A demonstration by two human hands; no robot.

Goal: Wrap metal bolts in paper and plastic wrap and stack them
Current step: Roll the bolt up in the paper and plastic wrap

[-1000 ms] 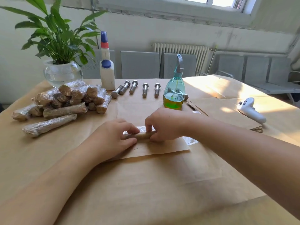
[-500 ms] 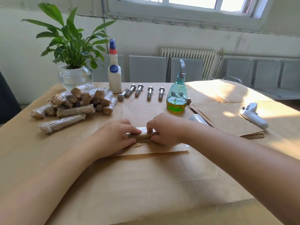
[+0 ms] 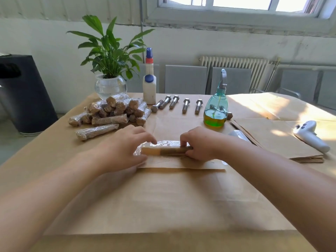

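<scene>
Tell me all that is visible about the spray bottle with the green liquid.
The spray bottle stands upright at the far side of the paper-covered table, right of the bare bolts. Its rounded body looks like clear teal plastic, with yellow-green liquid filling only the bottom. A thin tube runs down inside, and a pale trigger head tops the neck. No hand touches it.

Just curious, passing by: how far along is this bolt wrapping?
A heap of wrapped bolts already lies at the far left. Both hands, left and right, hold a paper-rolled bolt on plastic wrap. Five bare bolts visibly wait in a row.
</scene>
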